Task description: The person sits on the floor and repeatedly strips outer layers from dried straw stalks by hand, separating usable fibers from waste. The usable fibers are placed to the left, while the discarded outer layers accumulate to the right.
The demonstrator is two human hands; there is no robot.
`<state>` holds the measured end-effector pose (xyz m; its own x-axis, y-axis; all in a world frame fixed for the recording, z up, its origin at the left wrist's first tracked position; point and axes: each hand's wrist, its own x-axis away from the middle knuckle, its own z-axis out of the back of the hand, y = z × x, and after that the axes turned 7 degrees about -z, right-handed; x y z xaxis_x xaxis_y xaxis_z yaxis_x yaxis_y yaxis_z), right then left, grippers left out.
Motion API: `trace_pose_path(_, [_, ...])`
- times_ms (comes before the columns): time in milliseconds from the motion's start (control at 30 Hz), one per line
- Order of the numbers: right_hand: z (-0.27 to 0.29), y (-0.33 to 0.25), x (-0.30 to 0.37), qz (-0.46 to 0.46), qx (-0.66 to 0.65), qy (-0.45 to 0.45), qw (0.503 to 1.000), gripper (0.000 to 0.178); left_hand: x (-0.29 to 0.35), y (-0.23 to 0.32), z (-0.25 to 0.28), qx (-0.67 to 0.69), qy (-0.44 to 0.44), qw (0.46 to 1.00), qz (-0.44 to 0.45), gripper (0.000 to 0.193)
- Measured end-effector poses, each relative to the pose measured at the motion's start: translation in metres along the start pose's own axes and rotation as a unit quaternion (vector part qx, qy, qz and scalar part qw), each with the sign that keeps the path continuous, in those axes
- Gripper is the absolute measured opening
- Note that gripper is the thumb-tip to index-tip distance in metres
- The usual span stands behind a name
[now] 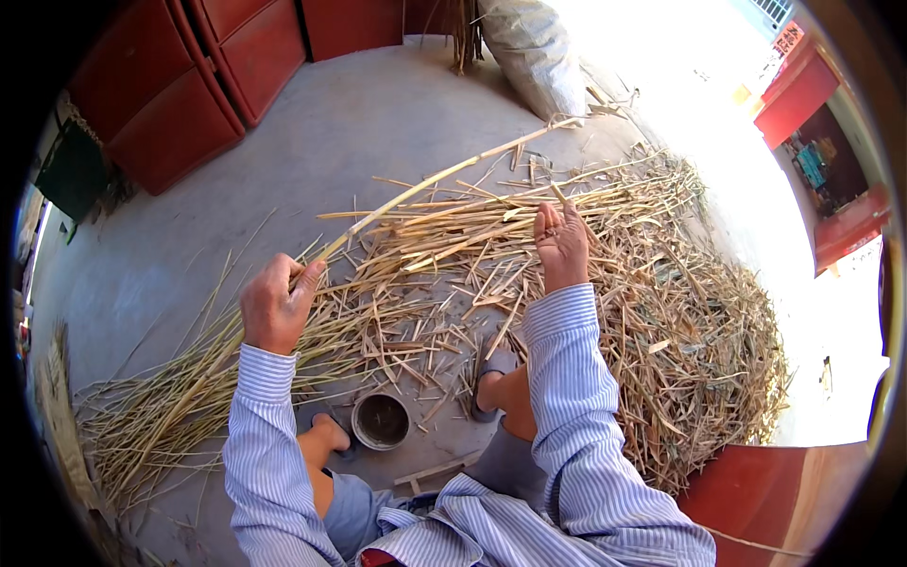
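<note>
My left hand (274, 302) is closed around the lower end of a long pale stalk (425, 184). The stalk slants up and away to the right, with its far end near a white sack. My right hand (562, 244) is raised over the straw pile, its fingers curled in. A short straw-coloured piece (558, 194) shows just above those fingertips; whether they grip it I cannot tell. Below and beyond this hand lies a bundle of peeled stalks (453, 231). Thinner greenish stalks (179, 402) spread on the floor at left.
A large heap of dry husks (699, 350) covers the right side. Between my feet stands a small round pot (381, 421) with dark contents. The white sack (534, 57) leans at the back; red cabinets (161, 94) line the far left.
</note>
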<state>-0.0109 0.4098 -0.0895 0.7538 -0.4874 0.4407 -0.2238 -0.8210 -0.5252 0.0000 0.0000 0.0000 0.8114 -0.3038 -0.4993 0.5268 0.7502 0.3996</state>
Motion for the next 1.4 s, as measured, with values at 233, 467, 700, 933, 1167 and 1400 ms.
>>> trace_pose_path(233, [-0.047, 0.030, 0.044, -0.111, 0.088, -0.206, 0.968, 0.023, 0.016, -0.043, 0.044, 0.093, -0.115, 0.988, 0.043, 0.044])
trace_pose_path(467, [-0.053, 0.038, 0.058, -0.071, 0.186, -0.271, 0.942, 0.017, 0.031, -0.090, 0.061, 0.200, -0.115, 0.961, 0.149, 0.044])
trace_pose_path(700, [-0.056, 0.043, 0.057, -0.011, 0.196, -0.154, 0.968, 0.022, 0.029, -0.057, 0.048, -0.004, 0.002, 1.000, 0.005, 0.038])
trace_pose_path(933, [-0.058, 0.052, 0.058, -0.017, 0.215, -0.072, 0.974, 0.027, 0.024, -0.037, 0.059, -0.075, 0.094, 0.988, -0.097, 0.032])
trace_pose_path(1167, [-0.074, 0.099, 0.081, -0.076, 0.184, -0.112, 0.974, 0.028, 0.009, -0.020, 0.039, -0.102, 0.031, 0.985, -0.139, 0.025])
trace_pose_path(1400, [0.010, 0.010, -0.019, -0.041, 0.047, 0.076, 0.995, 0.045, 0.012, -0.034, 0.045, -0.021, 0.005, 0.996, -0.082, 0.026])
